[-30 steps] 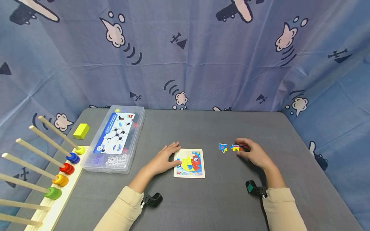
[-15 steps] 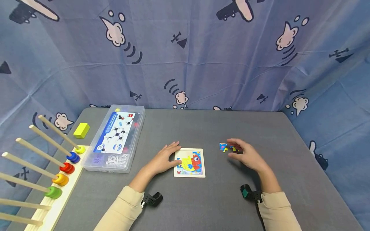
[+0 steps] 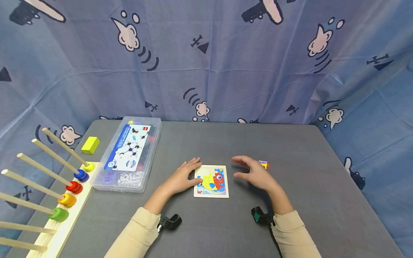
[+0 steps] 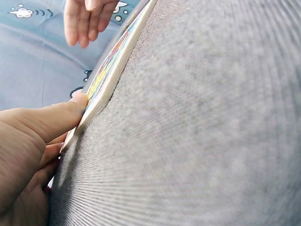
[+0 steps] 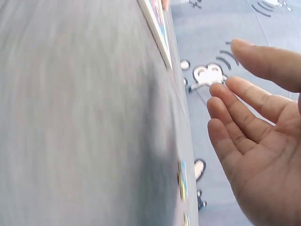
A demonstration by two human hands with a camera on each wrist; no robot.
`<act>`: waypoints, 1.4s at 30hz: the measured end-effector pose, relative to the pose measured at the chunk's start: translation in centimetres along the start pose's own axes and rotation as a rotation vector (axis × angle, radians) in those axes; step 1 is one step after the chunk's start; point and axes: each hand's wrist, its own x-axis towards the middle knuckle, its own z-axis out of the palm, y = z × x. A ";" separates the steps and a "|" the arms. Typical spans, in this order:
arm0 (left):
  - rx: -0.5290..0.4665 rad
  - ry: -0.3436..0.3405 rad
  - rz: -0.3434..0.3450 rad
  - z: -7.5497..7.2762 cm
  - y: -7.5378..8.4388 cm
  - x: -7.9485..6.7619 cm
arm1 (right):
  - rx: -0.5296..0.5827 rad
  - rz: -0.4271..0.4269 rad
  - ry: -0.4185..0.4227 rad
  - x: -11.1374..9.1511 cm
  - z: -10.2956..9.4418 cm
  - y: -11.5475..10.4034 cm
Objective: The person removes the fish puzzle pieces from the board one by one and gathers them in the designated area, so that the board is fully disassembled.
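A square wooden jigsaw puzzle (image 3: pixel 211 181) with a colourful fish picture lies flat on the grey table. My left hand (image 3: pixel 182 179) holds its left side, thumb on the frame and fingers along the edge, as the left wrist view (image 4: pixel 70 122) shows up close. To the right of the puzzle my right hand (image 3: pixel 255 173) hovers with spread fingers and a bare palm. Just behind it a loose puzzle piece (image 3: pixel 264 165) lies on the table. Another piece (image 5: pixel 183 181), hidden by the hand in the head view, shows in the right wrist view.
A clear plastic box (image 3: pixel 129 154) with a molecule-model label stands left of the left hand. Beside it are a yellow block (image 3: pixel 90 145) and a wooden peg rack (image 3: pixel 74 211) with coloured rings and upright rods. A patterned curtain (image 3: pixel 226 71) hangs behind the table.
My right hand has moved left from the loose pieces toward the puzzle, with nothing in its fingers. The left hand and the puzzle have stayed in place.
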 end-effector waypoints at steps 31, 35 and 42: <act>-0.001 -0.002 -0.008 0.2 -0.1 -0.1 | -0.198 -0.120 -0.151 2.3 4.3 -0.5; -0.001 0.002 -0.012 0.2 -0.1 0.0 | -0.211 -0.116 -0.155 2.4 4.3 -0.7; -0.003 0.004 -0.007 0.2 -0.2 0.1 | -0.243 -0.121 -0.156 2.4 4.3 -0.9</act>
